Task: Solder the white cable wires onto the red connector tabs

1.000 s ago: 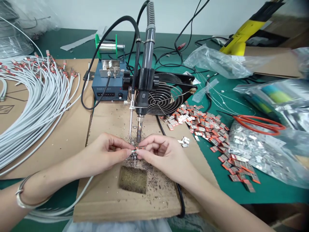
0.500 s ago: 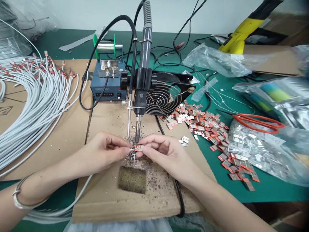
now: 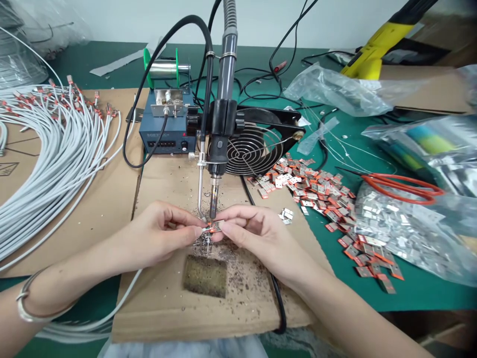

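Note:
My left hand [image 3: 167, 232] pinches the end of a white cable [image 3: 128, 293], which trails down behind the wrist. Between finger and thumb, my right hand [image 3: 253, 233] grips a small metal connector [image 3: 216, 227] with an orange part. The cable end and the connector meet just under the tip of a soldering iron [image 3: 214, 199] held upright in a stand. A thin metal feed tube [image 3: 200, 191] comes down beside the iron tip. Solder bits lie beneath the fingers, and a brown sponge [image 3: 204, 276] rests on the cardboard [image 3: 160, 303] nearer to me.
A blue solder feeder [image 3: 166, 134] with a wire spool [image 3: 162, 68] stands behind, beside a black fan [image 3: 253, 149]. White cables [image 3: 48, 169] fill the left. Loose orange-and-metal connectors [image 3: 324, 191] and a plastic bag of metal parts [image 3: 395, 223] lie right. A black cord [image 3: 278, 303] crosses the cardboard.
The view has shifted slightly. Both hands keep their grip by the iron tip, and the connector looks slightly more tilted, its right end higher.

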Tool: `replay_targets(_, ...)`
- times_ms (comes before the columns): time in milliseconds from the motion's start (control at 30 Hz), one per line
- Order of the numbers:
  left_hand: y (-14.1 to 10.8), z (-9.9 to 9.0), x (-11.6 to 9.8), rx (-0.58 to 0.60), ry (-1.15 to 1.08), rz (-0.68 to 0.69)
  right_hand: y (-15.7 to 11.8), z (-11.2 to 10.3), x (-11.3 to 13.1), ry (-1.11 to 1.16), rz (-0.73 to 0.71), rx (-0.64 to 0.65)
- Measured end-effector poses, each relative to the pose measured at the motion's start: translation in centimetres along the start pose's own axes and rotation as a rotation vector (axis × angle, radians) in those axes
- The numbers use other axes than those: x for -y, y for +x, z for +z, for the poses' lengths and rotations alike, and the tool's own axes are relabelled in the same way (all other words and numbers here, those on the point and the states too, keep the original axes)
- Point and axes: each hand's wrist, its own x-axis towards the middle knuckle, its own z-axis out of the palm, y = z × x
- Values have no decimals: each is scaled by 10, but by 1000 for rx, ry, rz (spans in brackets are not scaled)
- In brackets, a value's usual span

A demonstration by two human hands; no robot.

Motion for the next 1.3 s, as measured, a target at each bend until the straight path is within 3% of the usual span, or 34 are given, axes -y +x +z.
replay_targets(467, 2, 1, 3, -26, -13, -8, 0, -1, -1, -30, 3, -26)
replay_targets(1300, 1, -2, 4, 3, -84, 9, 1, -4, -3, 94, -4, 45)
